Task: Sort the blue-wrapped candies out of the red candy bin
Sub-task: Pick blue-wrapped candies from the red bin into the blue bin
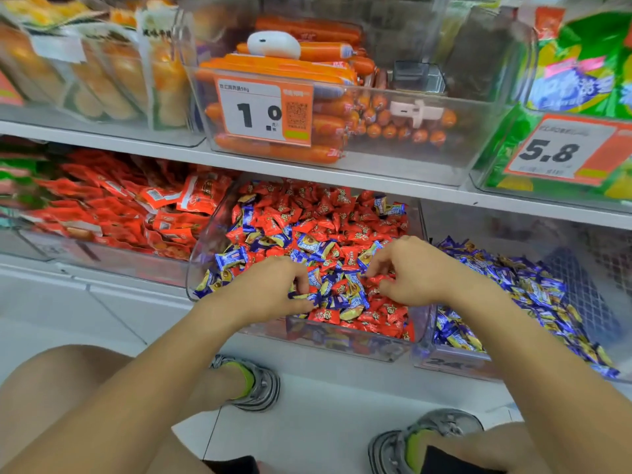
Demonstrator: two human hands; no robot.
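A clear plastic bin on the bottom shelf holds red-wrapped candies mixed with blue-wrapped candies. Both hands are down in its front half. My left hand has its fingers curled into the pile and pinches blue-wrapped candies at the fingertips. My right hand reaches in from the right, its thumb and fingers closing on a candy among the wrappers; which colour it holds is hard to tell. To the right stands a second clear bin filled with blue-wrapped candies.
Left of the candy bin sits a bin of red snack packets. The upper shelf carries a bin of orange sausages with a price tag, and green bags. My knees and grey shoes are on the white tiled floor below.
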